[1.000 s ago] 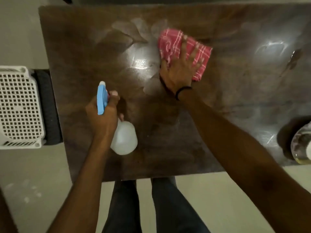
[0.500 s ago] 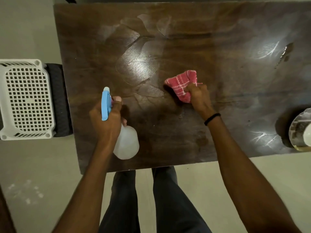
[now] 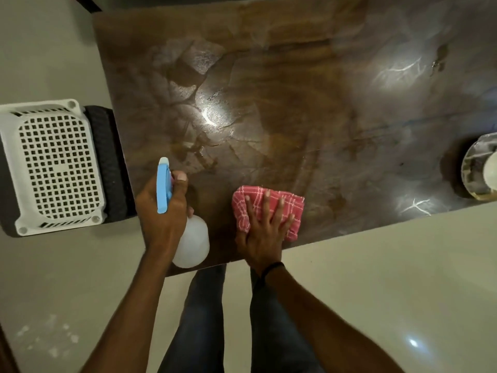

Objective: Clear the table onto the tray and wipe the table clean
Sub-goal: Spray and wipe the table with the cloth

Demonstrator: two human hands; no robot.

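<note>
right hand (image 3: 265, 232) is pressing flat, fingers spread wide, on the red checked cloth (image 3: 269, 208) at the near table (image 3: 295, 90) edge, lower centre of frame. left hand (image 3: 164, 208) is gripping the spray bottle (image 3: 188, 238), fingers wrapped round its neck, blue nozzle (image 3: 163, 184) pointing up-frame. wet streaks (image 3: 193, 84) are showing in the upper-left part of the tabletop. a plate-like dish (image 3: 478, 170) is sitting at the right edge, cut off by the frame. white perforated tray (image 3: 53, 165) is sitting off the table at left.

risk: the cloth is riding close to the edge and could slide off; a wide sweep right could knock the dish.
</note>
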